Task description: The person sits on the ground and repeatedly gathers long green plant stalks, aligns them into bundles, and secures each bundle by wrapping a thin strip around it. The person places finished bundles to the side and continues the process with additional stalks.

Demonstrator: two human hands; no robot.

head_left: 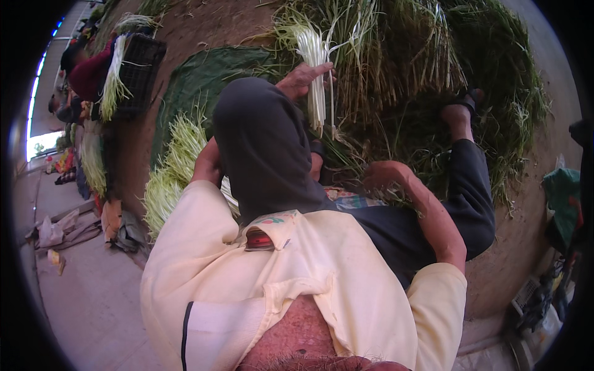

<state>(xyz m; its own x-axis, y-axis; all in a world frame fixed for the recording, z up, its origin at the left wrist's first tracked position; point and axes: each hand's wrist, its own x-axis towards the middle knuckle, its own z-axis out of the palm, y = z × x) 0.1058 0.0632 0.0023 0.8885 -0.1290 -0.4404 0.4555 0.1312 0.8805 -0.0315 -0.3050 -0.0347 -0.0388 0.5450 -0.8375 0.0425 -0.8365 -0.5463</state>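
Observation:
My left hand (301,79) reaches around my raised knee and grips a bundle of peeled white scallion-like stalks (317,92), held upright with the pale leaves at the top. One thinner stalk stands a little apart at its right. Lower right, my right hand (385,175) is bent down over leaf scraps between my legs; its fingers are blurred, and whether they hold anything is unclear. Beyond both hands lies a heap of unpeeled stalks (394,60) with brown root ends and green leaves. Peeled stalks (174,171) are piled beside my left arm.
A green sheet (199,76) lies on the earthen floor at the left. Farther left, a person in a dark red top (93,69) is beside a black plastic crate (141,69) with stalks. Loose green leaves (501,106) spread around my right foot. A green bag (561,199) is at the far right.

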